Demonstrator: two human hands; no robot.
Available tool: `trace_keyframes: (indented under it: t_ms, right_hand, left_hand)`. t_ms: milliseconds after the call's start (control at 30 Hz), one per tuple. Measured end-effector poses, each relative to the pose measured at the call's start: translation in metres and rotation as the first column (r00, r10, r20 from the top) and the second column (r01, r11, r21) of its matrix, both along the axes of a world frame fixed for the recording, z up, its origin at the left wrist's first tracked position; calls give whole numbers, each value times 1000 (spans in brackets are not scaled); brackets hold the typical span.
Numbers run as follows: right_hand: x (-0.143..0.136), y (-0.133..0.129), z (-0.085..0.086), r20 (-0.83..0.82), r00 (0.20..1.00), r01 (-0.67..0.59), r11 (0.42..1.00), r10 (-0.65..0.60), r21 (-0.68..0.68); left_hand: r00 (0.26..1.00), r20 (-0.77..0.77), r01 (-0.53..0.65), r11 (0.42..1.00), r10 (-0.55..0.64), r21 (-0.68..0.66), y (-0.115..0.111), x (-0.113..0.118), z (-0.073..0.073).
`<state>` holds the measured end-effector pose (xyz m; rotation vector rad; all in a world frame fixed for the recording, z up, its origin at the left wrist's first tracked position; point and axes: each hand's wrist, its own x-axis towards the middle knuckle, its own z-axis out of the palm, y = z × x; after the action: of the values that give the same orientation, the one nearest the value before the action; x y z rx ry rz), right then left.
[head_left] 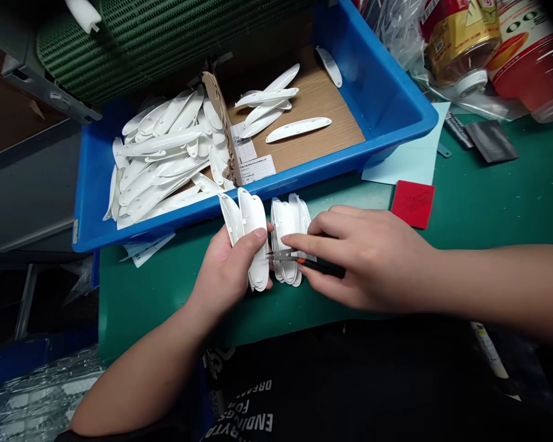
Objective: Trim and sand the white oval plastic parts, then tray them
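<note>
Several white curved plastic pieces (255,245) are gripped in my left hand (230,261), its thumb pressed across their front. Beside them stands another row of the same white pieces (286,221) on the green tabletop. My right hand (364,255) is closed around a pair of small nippers (320,265) with dark handles and a bit of orange. The metal jaws reach left between the held pieces and the row. Whether the jaws touch a piece, I cannot tell. The right index finger lies over the row.
A blue bin (304,164) stands behind my hands, split by a cardboard divider (221,123). Heaped white pieces (166,147) fill its left part; several lie in the right. A red square block (413,204) and a dark packet (492,141) lie right; bottles (463,46) stand beyond.
</note>
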<state>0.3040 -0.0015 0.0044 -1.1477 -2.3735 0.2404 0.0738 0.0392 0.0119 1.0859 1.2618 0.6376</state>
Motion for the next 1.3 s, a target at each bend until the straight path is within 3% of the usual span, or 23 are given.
trace_keyframes:
  t_ms: [200, 433, 900, 1300]
  right_hand:
    - [-11, -6, 2, 132, 991, -14, 1000, 13, 12]
    - [-9, -5, 1, 145, 988, 55, 998, -56, 9]
    - [-12, -8, 2, 218, 974, 47, 998, -53, 31]
    - [-8, -5, -1, 114, 993, 10, 998, -16, 56]
  left_hand:
    - [999, 48, -9, 1000, 9, -6, -2, 2, -2]
    - [999, 51, -17, 999, 19, -39, -4, 4, 2]
    - [1000, -6, -19, 1000, 19, -2, -8, 6, 0]
    - [998, 51, 43, 997, -46, 58, -7, 3, 3]
